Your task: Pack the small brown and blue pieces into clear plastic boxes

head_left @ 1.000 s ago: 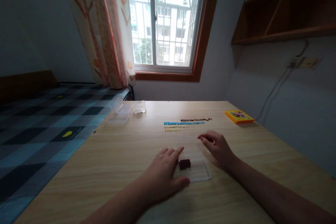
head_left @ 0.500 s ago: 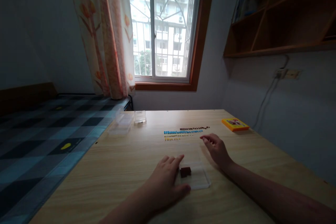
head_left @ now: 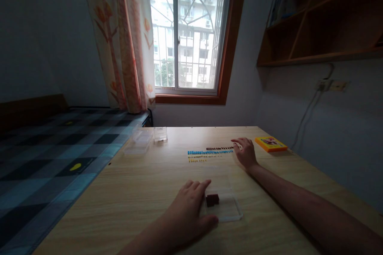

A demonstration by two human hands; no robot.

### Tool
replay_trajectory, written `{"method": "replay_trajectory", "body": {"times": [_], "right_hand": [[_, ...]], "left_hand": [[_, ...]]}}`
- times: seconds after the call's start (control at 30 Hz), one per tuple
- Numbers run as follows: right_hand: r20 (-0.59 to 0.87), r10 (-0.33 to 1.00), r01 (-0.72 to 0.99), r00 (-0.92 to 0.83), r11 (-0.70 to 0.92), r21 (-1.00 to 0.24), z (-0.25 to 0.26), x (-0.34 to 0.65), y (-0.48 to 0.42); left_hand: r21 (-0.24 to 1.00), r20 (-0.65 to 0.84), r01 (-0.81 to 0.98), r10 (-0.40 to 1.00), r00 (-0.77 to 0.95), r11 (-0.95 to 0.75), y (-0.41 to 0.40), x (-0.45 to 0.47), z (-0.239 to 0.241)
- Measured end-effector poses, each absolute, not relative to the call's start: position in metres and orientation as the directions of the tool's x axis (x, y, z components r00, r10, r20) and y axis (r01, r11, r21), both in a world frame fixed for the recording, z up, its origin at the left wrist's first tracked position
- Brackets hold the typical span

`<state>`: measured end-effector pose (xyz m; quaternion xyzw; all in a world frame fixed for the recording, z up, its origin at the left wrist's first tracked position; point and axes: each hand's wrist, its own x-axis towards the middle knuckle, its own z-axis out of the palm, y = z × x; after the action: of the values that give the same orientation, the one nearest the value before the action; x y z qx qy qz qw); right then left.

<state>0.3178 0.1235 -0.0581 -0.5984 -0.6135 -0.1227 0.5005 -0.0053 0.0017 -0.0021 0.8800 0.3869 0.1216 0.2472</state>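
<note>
The bed (head_left: 62,159) and curtain (head_left: 127,44) suggest a bedroom

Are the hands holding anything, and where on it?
The left hand holds the clear rectangular plastic box by its left side. Right hand, by the small brown pieces: I can't tell.

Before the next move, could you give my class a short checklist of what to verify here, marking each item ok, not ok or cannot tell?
1. Left hand at the clear case's left edge: ok.
2. Dark brown block in the case: ok, toward its left side.
3. Right hand by the brown row: ok, at its right end.
4. Piece in the right fingers: cannot tell, too small.
5. Both hands at the case: not ok, only the left.
</note>
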Motion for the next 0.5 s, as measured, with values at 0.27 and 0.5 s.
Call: {"method": "replay_trajectory", "body": {"times": [0.27,0.5], "right_hand": [[0.749,0.578,0.849,0.324,0.171,-0.499,-0.067,0.343,0.154],[0.774,0.556,0.86,0.304,0.189,-0.473,-0.065,0.359,0.152]], "left_hand": [[0.569,-0.001,0.623,0.757,0.653,-0.537,0.003,-0.007,-0.003],[0.585,-0.041,0.636,0.765,0.643,-0.503,0.004,-0.005,-0.002]]}}
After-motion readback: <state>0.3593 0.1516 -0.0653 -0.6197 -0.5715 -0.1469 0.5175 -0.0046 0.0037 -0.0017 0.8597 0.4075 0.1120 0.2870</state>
